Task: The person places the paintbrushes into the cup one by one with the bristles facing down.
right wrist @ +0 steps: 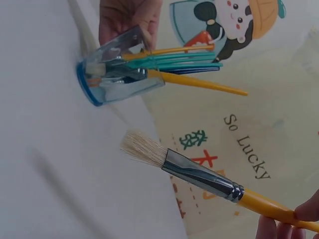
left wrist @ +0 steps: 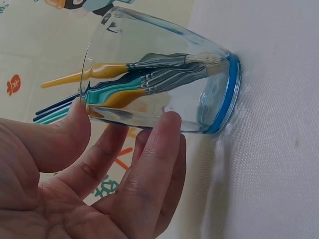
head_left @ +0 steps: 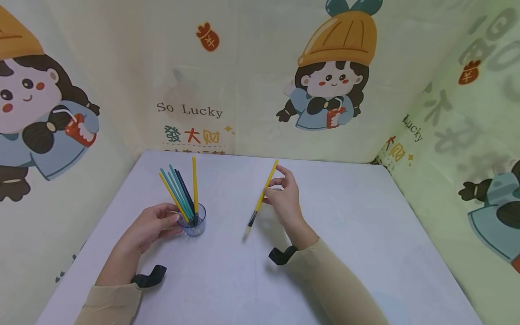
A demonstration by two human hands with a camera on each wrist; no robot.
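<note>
1. At the far left of the scene, a printed backdrop with a cartoon girl stood behind the white table and wrapped round to the right side as well.
2. The left hand lay on the table left of centre, its beige sleeve at the near edge. Its fingers and thumb were loosely curved against the side of a clear glass cup; in the left wrist view the thumb and fingertips touched the glass wall.
3. The cup, with a blue base, stood upright on the table just right of that hand. It held a bundle of paintbrushes, bristles down, with yellow, teal and dark blue handles fanning up and to the far left.
4. To the right of the cup, well apart from it, a single yellow-handled paintbrush hung tilted above the table, its pale bristles at the lower, nearer end and its metal ferrule just above them.
5. The right hand pinched that brush by the middle of its handle between thumb and fingertips, the other fingers lightly curled. It was near the table's middle, with its sleeve running to the near right.
</note>
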